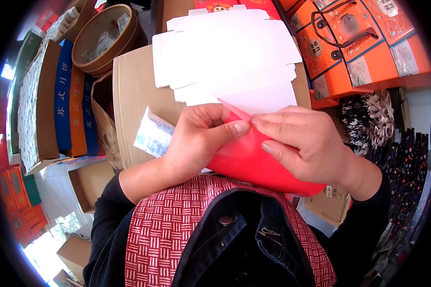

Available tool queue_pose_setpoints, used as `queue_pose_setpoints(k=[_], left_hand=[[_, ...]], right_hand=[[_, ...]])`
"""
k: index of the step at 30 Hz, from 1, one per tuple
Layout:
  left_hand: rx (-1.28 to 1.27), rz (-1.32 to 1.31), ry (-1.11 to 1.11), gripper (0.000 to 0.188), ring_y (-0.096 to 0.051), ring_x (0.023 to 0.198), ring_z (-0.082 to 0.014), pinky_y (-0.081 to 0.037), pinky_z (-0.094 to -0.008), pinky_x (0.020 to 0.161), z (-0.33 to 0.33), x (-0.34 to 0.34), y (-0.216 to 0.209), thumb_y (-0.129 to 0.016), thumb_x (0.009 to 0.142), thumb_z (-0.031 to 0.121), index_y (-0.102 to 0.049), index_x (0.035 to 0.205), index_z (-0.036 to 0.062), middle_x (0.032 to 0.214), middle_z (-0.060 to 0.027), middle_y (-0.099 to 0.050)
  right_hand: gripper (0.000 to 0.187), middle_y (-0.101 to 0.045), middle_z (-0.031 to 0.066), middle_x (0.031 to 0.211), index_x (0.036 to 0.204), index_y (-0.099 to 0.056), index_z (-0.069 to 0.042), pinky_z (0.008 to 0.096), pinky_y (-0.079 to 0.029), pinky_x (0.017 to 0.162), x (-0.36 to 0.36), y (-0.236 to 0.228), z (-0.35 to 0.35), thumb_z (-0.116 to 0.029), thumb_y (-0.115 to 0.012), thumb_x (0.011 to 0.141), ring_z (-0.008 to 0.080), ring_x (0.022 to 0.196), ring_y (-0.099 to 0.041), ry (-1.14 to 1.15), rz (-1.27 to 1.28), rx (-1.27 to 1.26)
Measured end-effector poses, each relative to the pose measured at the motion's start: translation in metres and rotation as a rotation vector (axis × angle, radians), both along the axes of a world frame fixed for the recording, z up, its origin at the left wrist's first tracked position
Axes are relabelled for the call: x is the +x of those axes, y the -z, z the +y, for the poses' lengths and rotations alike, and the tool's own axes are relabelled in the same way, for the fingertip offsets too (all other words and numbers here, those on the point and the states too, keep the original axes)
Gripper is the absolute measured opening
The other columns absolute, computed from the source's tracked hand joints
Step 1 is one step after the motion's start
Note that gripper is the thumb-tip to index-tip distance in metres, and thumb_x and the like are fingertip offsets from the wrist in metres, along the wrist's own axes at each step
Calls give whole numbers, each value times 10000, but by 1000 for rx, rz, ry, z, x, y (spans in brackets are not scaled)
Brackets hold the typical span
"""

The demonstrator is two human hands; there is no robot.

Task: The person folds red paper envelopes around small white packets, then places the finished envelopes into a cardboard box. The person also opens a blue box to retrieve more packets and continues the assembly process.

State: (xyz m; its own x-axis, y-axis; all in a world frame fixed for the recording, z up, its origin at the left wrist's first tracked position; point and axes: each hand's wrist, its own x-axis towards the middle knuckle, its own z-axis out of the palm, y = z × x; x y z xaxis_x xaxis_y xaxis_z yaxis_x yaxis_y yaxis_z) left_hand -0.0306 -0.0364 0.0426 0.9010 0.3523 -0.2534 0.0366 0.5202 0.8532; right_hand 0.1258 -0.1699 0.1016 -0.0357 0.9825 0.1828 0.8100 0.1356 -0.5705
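Observation:
Both hands grip a glossy red card sheet (pixel 249 165) close in front of my body. My left hand (pixel 191 138) is closed on its upper edge, thumb pressed on the red face. Beside it, my right hand (pixel 309 136) pinches a pointed pinkish flap at the same edge, its fingertips nearly touching my left thumb. Behind the card lies a stack of flat white box blanks (pixel 225 52) with notched edges. A white packet with blue print (pixel 153 133) rests left of my left wrist. Under these is a brown cardboard surface (pixel 131 91).
Orange gift boxes (pixel 321 52), one with a dark handle, are stacked at the far right. Below them hang patterned dark ribbons (pixel 407 177). At the left stand a brown round tub (pixel 103 36) holding clear plastic, a carton of small white items (pixel 28 105), and an open carton (pixel 91 186) on the floor.

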Motion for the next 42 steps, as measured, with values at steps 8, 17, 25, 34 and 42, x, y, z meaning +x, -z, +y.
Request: queue_pose_setpoints(k=[8, 17, 25, 34, 42], left_hand=[[106, -41, -4, 136, -567, 681, -45, -470, -186, 603, -2, -1, -3, -627, 886, 95, -664, 899, -35, 773, -39, -660], [103, -40, -5, 145, -575, 675, -46, -481, -192, 595, -3, 1, -3, -634, 884, 106, -662, 884, -37, 770, -46, -664], [139, 67, 17, 147, -592, 696, -64, -493, -199, 627, -4, -1, -7, -626, 886, 104, -653, 910, -39, 789, -56, -665], [404, -138, 38, 210, -657, 683, -120, -528, -219, 647, 64, 21, -62, -664, 846, 160, -644, 917, -36, 813, -103, -684], [1690, 0, -99, 327, -627, 799, -248, -510, -329, 733, 116, 109, -68, -708, 804, 257, -598, 920, -28, 883, -134, -635]], right_hand=[[187, -660, 122, 884, 929, -677, 10, 296, -502, 652, -3, -2, -2, -7, -679, 743, 211, 691, -611, 110, 189, -8], [74, -632, 55, 729, 833, -678, 15, 227, -461, 576, -5, 0, -1, 17, -674, 759, 87, 624, -572, 410, 702, -242], [83, -612, 36, 823, 853, -654, 16, 221, -434, 620, -6, -11, 5, 30, -633, 774, 93, 707, -553, 225, 244, -293], [1065, -303, 207, 1463, 1426, -181, 85, 400, -293, 1086, 92, -62, -64, -214, -817, 624, 300, 1335, -346, -248, 399, -430], [703, -529, 304, 1199, 1404, -244, 65, 406, -432, 937, 11, 43, -48, 56, -489, 745, 419, 1107, -538, 333, 163, 61]])
